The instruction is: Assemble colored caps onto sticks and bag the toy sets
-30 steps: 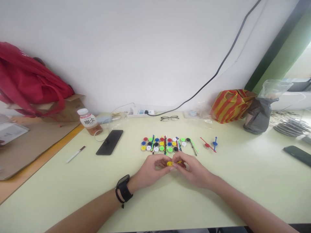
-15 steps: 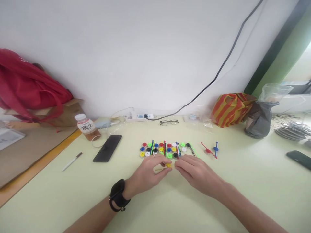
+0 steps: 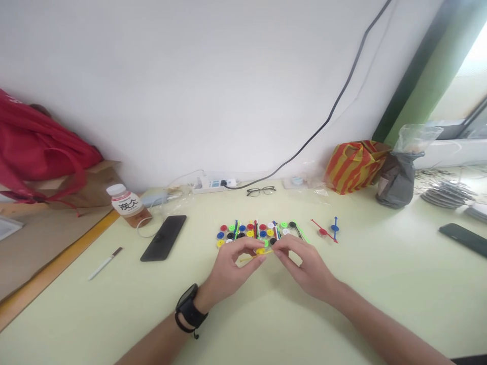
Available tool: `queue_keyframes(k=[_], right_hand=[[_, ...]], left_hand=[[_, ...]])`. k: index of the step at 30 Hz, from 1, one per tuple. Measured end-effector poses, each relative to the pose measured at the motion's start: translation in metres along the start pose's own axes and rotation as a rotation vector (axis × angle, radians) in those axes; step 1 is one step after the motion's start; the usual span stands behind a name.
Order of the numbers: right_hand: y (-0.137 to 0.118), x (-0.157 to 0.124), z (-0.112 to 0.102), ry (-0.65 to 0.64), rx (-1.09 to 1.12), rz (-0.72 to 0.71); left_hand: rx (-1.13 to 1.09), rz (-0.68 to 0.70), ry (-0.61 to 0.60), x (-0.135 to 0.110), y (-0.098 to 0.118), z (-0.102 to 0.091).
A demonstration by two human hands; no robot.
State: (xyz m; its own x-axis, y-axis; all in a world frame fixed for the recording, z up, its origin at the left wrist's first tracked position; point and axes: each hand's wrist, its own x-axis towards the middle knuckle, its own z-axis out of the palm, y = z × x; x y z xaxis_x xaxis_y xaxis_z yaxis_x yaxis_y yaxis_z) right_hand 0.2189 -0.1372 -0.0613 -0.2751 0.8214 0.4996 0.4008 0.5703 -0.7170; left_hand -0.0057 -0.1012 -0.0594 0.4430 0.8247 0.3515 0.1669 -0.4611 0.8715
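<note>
**Two hands meet over a yellow stick and disc at the middle of a pale worktop.**

The left hand (image 3: pixel 232 268), a black watch (image 3: pixel 189 314) on its wrist, is pinched closed on a thin yellow stick (image 3: pixel 247 258). The right hand (image 3: pixel 304 261) is closed narrowly on the stick's right end. A small yellow disc (image 3: pixel 260 251) sits on the stick between the two sets of fingertips, just above the worktop (image 3: pixel 342 304). Just beyond the hands lie rows of coloured discs and sticks (image 3: pixel 258 231), and further right a red piece (image 3: pixel 323 232) and a blue piece (image 3: pixel 335 228) lie apart. To the left are a dark phone (image 3: pixel 163 245), a bottle (image 3: pixel 125 205) and a pen (image 3: pixel 104 263). Glasses (image 3: pixel 261 191) rest near the far wall.
</note>
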Motion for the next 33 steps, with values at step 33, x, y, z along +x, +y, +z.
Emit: queue_keyframes(k=[33], right_hand=[[0.015,-0.01,0.013,0.019,0.174,0.096]], left_hand=[[-0.549,-0.291,-0.102,0.004,-0.011,0.002]])
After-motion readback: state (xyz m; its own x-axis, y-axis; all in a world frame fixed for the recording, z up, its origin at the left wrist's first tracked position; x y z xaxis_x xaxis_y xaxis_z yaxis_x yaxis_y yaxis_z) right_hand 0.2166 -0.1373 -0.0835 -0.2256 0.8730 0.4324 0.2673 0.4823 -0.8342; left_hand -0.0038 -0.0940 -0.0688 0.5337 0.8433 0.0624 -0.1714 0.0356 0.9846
